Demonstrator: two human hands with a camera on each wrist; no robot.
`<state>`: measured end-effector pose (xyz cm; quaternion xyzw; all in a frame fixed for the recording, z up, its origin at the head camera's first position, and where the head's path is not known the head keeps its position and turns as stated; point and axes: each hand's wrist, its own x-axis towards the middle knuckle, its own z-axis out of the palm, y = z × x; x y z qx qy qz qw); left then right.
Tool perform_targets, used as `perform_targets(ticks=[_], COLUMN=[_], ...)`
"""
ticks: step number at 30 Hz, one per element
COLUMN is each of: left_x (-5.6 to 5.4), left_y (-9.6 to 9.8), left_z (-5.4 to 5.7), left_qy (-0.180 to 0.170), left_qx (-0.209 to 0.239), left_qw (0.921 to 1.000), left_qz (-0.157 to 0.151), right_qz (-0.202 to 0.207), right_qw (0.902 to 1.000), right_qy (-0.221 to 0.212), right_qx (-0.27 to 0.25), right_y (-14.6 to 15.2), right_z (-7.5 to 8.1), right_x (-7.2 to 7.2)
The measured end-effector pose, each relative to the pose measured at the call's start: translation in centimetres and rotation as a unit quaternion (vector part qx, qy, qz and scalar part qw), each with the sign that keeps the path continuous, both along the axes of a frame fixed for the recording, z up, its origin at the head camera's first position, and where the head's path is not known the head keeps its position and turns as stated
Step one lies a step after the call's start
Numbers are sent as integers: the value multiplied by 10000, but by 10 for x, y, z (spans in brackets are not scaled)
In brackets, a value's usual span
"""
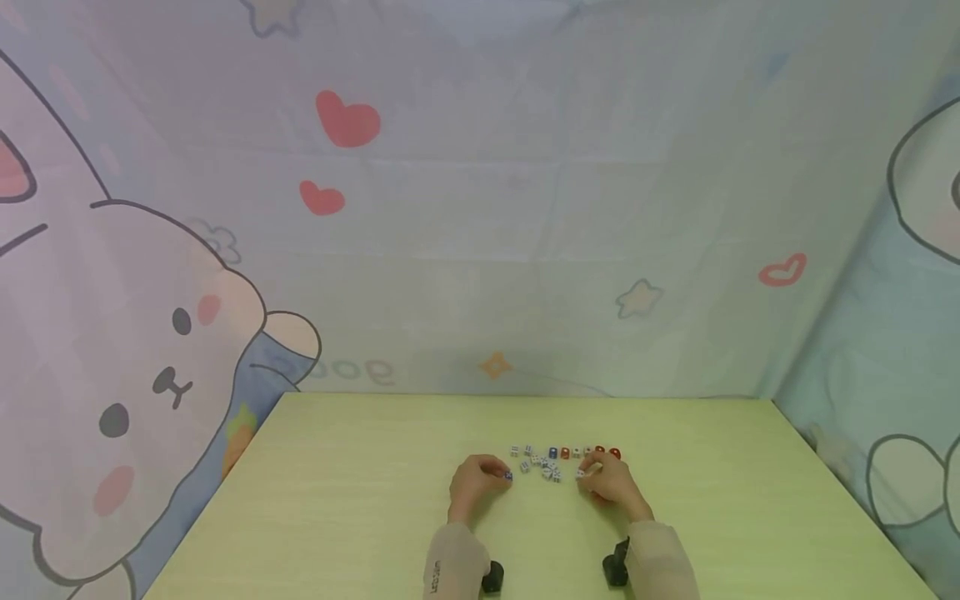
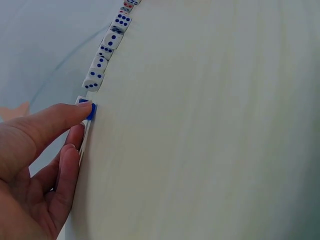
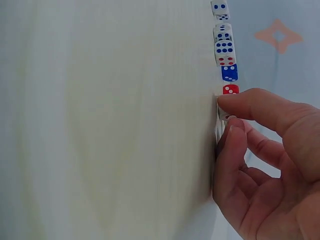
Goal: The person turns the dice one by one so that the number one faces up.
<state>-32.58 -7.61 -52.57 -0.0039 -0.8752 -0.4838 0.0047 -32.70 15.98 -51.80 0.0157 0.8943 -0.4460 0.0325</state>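
My left hand (image 1: pixel 474 483) pinches a blue die (image 2: pixel 91 112) between thumb and fingertips, low at the tabletop, left of the other dice. On the opposite side, my right hand (image 1: pixel 611 480) pinches a white die (image 1: pixel 581 473) between thumb and index finger; in the right wrist view the fingers partly cover it. A loose cluster of white dice (image 1: pixel 547 472) lies between the hands. Behind it runs a row with a blue die (image 1: pixel 552 452), an orange-red die (image 1: pixel 565 453), several white ones, and red dice (image 1: pixel 615 453) at its right end, partly behind the right hand.
The dice lie on a pale yellow-green table (image 1: pixel 360 500). A printed cloth backdrop (image 1: pixel 480 208) hangs behind the table's far edge and along both sides. Black wrist devices (image 1: pixel 615 568) sit by the sleeves.
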Motion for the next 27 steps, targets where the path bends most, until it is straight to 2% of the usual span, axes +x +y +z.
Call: perform_targets(ticks=[7, 19, 27], left_x=[-2, 3, 1], left_y=[0, 1, 1], left_z=[-1, 1, 0], left_qy=[49, 100, 101], left_qx=[-37, -28, -40], left_qw=[10000, 9999, 9999], left_qz=[21, 110, 64], right_qz=[-44, 34, 13], right_qw=[9999, 9997, 9997], right_qy=[-65, 34, 7], right_qx=[69, -222, -244], right_y=[1, 1, 1], right_z=[3, 0, 2], right_x=[1, 2, 1])
